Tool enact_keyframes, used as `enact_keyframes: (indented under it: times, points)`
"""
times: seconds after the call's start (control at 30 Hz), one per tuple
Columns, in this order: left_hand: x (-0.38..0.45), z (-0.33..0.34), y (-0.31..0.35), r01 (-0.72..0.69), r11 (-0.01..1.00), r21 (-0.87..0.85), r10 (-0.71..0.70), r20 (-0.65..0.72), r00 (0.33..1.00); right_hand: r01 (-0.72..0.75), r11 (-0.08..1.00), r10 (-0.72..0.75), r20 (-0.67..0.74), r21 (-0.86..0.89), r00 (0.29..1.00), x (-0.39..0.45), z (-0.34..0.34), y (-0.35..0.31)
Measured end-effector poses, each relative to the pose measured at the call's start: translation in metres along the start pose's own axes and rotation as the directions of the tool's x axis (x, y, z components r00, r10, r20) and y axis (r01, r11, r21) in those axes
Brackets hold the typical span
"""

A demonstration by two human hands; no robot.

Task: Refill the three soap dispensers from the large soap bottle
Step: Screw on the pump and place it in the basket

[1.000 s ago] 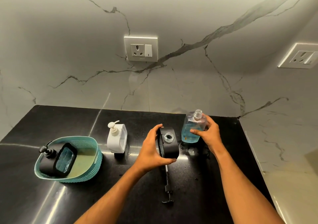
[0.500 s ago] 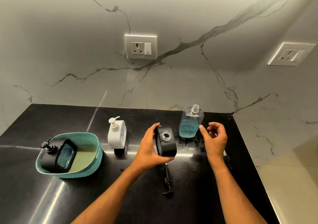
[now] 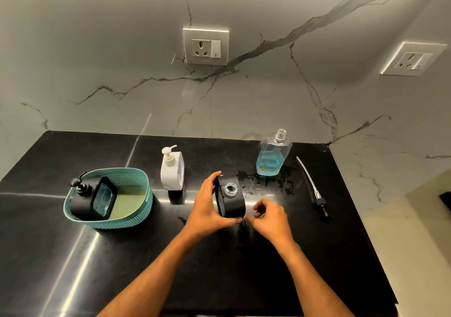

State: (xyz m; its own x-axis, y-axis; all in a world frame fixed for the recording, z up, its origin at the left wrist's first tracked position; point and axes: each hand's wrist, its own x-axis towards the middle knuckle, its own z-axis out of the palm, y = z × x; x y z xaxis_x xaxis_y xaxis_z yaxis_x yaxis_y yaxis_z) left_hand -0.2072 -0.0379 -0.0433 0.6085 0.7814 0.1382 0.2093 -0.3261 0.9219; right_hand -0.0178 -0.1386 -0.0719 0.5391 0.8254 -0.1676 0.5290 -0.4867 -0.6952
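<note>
Head cam, looking down at a black bench (image 3: 73, 255) against a marble wall. The left hand (image 3: 207, 207) is wrapped around the black dispenser (image 3: 230, 201), thumb on the near side and fingers round the far side; it stands upright mid-bench with its neck uncapped. The right hand (image 3: 269, 216) sits just to the right of it with fingers loosely curled, right over a dark pump part (image 3: 242, 229) lying in front of the dispenser. It's blurry there, so I honestly can't tell if that grip has hold of anything. The big clear soap bottle (image 3: 272, 155) stands at the back right, cap off, blue soap in the lower half, with some wet spots on the bench near it. Its pump with the long tube (image 3: 314, 190) lies further right. A white dispenser (image 3: 172, 169) stands left of center, and a 2nd black dispenser (image 3: 94, 198) sits in a teal basket (image 3: 136, 215) on the left.
</note>
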Motion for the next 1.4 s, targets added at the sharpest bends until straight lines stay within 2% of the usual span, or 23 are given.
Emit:
enact_keyframes:
  times: [0.1,0.17,0.27,0.4,0.57,0.7,0.8,1.07,1.23,1.4]
  points:
    - [-0.006,-0.001,-0.005,0.008,1.0,0.01,-0.008,-0.001,1.0,-0.02,0.965,0.056,0.131,-0.262,0.99,-0.013,0.011,-0.007]
    - [-0.009,-0.002,-0.007,0.008,1.0,0.011,-0.008,-0.003,1.0,-0.02,0.948,0.07,0.147,-0.318,0.987,-0.02,0.018,-0.011]
    - [-0.013,-0.003,-0.01,0.011,1.0,0.009,-0.011,0.002,1.0,-0.042,0.952,0.083,0.123,-0.302,0.989,-0.026,0.026,-0.015]
    - [-0.017,-0.005,-0.014,0.021,1.0,-0.005,-0.021,0.003,1.0,-0.067,0.988,0.068,-0.002,-0.141,0.998,-0.027,0.016,-0.016]
    - [-0.017,-0.007,-0.02,0.039,0.999,-0.003,-0.039,0.008,0.999,0.043,0.998,-0.032,-0.264,0.037,0.964,-0.022,-0.015,-0.029]
    - [-0.017,-0.005,-0.027,0.052,0.999,0.002,-0.052,0.023,0.998,0.203,0.979,-0.183,-0.39,0.012,0.903,-0.019,-0.043,-0.051]
    - [-0.016,-0.003,-0.031,0.062,0.998,0.005,-0.062,0.025,0.998,0.309,0.951,-0.281,-0.432,-0.006,0.857,-0.025,-0.062,-0.075]
    - [-0.014,0.005,-0.039,0.084,0.996,0.016,-0.085,0.041,0.996,0.468,0.884,-0.437,-0.364,-0.003,0.823,-0.05,-0.089,-0.115]
    - [-0.013,0.007,-0.038,0.07,0.997,0.032,-0.072,0.052,0.996,0.482,0.876,-0.468,-0.275,-0.016,0.84,-0.051,-0.088,-0.119]
    - [-0.013,0.008,-0.033,0.049,0.998,0.05,-0.052,0.054,0.997,0.468,0.875,-0.483,-0.145,-0.124,0.864,-0.043,-0.073,-0.117]
